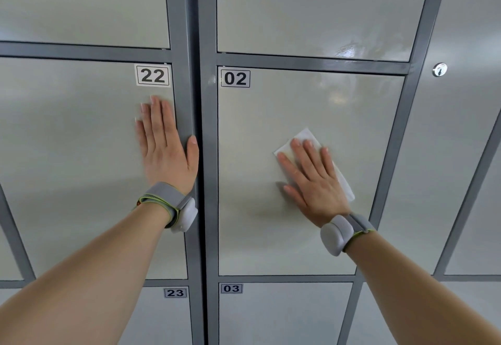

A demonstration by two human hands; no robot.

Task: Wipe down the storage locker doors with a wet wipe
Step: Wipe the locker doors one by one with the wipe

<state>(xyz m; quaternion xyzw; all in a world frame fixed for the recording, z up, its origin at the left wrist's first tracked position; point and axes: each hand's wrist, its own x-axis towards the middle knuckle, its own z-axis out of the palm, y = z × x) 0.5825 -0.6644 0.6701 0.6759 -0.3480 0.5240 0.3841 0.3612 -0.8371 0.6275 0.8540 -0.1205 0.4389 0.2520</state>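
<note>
Head view: my right hand (311,179), fingers spread flat, presses the wet wipe (306,138) mid-door on locker 02 (271,236). My left hand (165,149), fingers flat and empty, braces locker 22 (67,154). Streaks shine above; I judge 02's lower part and 03 (284,315) remain. Room all round before the grey frame (208,182).

We see soft, even, fairly bright light with no hard shadows. A glossy glare patch sits on the door above door 02 (311,171), near its lower right corner, and fainter reflections lie at that door's own top. A dim shadow smudges beneath the right hand (311,179). The left hand (165,146) has slightly blurred fingertips. Away from door 02 the frame bars splay outward with wide-angle distortion.
</note>
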